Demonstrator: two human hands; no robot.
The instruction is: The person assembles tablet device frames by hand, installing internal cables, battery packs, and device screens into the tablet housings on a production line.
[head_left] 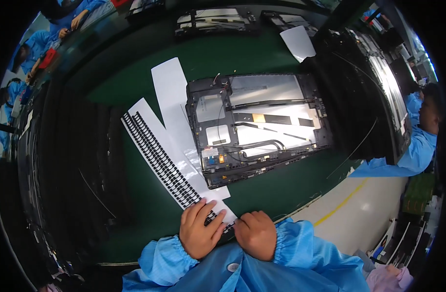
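A white backing sheet [160, 141] bearing rows of small black stickers lies slantwise on the green table, its near end toward me. My left hand [202, 228] rests on that near end with its fingers spread over the stickers. Close by, my right hand [256, 234] is curled, its fingertips pinched at the sheet's near right corner; what they hold is hidden. Beyond the hands sits a black-framed flat panel [267, 124] with a silvery back, cables and black strips. A second white sheet [168, 82] lies partly under the panel's left side.
Black stacks stand to the left [82, 160] and to the right [364, 92] on the green table [150, 194]. More panels [215, 22] lie at the far side, near a white sheet [298, 43]. People in blue sleeves [408, 151] are at right and far left.
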